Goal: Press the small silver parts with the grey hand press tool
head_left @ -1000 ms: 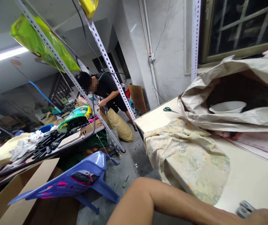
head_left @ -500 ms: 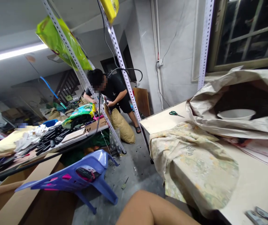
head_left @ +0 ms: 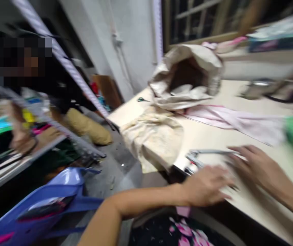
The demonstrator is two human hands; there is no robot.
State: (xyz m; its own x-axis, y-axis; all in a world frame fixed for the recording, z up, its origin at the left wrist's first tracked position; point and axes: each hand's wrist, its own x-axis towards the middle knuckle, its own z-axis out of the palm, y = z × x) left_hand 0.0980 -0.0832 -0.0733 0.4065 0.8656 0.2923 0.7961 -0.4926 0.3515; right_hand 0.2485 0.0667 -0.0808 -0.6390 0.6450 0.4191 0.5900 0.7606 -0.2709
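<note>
A silver-grey metal hand tool with a long flat bar (head_left: 203,155) lies at the near edge of the pale worktop (head_left: 213,135), lower centre-right of the frame. The left hand (head_left: 208,186) rests just below it, its grip lost in motion blur. The right hand (head_left: 254,164) is spread open beside the bar's far end and holds nothing; contact cannot be told. Left of the tool, a cream patterned cloth (head_left: 154,136) drapes over the worktop corner. Above it sit an open beige sack (head_left: 187,70) and a pale pink sheet (head_left: 236,120). Green-handled scissors (head_left: 142,99) lie near the far edge. A blue plastic chair (head_left: 46,201) fills the lower left.
</note>
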